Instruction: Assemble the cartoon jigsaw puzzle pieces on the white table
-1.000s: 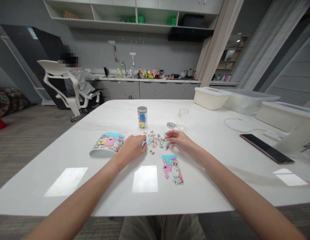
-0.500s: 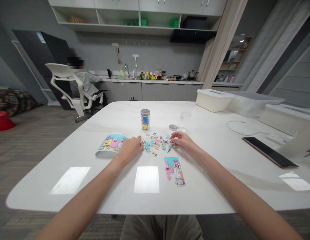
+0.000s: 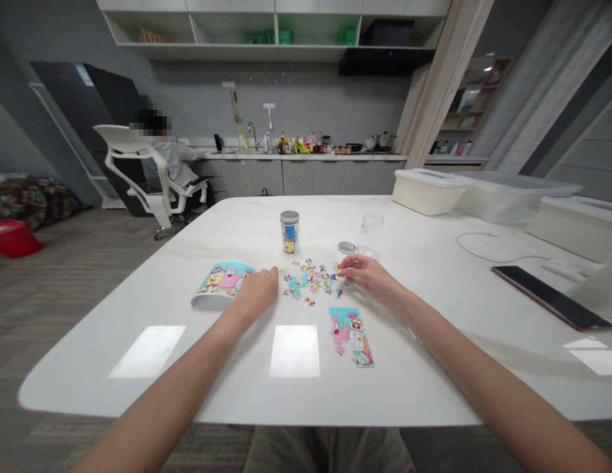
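Loose jigsaw puzzle pieces (image 3: 315, 279) lie in a scattered pile at the middle of the white table. My left hand (image 3: 259, 290) rests at the pile's left edge, fingers curled under; whatever they may hold is hidden. Over the right edge of the pile, my right hand (image 3: 369, 276) has its fingers loosely bent and slightly apart, fingertips close to some pieces. A partly joined puzzle (image 3: 352, 335) with pink and brown cartoon figures lies flat nearer me. Beside my left hand is a curled picture sheet (image 3: 219, 282), partly covered by that hand.
Behind the pile stand a canister (image 3: 290, 233) with a metal lid, a loose round lid (image 3: 346, 247) and a clear jar (image 3: 371, 231). A phone (image 3: 549, 297), a white cable (image 3: 463, 248) and storage boxes (image 3: 428, 194) occupy the right side. A person (image 3: 170, 161) sits far left.
The camera view has shifted slightly. My right hand's fingers have drawn a little closer together at the pile's right edge. My left hand stays by the left edge.
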`<state>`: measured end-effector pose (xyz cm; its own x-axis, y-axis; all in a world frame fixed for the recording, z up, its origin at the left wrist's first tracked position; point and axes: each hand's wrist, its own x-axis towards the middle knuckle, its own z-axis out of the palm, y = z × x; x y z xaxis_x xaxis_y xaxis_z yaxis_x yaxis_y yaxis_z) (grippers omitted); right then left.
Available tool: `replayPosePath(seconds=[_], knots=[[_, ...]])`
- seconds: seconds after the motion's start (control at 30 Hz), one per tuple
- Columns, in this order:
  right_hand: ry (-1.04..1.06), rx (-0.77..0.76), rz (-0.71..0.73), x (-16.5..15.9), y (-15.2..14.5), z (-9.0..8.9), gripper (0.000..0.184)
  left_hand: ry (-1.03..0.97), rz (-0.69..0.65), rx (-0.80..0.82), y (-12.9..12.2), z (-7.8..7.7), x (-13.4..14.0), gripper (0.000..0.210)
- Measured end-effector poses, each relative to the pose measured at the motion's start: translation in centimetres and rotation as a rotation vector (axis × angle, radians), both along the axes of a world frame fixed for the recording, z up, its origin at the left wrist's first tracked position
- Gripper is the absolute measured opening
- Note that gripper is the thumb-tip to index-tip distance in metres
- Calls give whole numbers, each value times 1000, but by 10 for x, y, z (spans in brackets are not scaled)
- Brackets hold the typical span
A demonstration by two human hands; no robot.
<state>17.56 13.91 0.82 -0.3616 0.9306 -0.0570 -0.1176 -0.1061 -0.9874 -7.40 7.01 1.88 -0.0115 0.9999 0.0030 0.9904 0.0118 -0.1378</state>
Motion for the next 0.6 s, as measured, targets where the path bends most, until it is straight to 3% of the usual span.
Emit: replayPosePath(seconds=[0.3,0.6], knots=[[45,-44,18,1,6,-6,32,-31,-48,9,1,0,-1,33],[40,-53,92,-1,0,0,25,2,-74,-5,-2,3,5,30]])
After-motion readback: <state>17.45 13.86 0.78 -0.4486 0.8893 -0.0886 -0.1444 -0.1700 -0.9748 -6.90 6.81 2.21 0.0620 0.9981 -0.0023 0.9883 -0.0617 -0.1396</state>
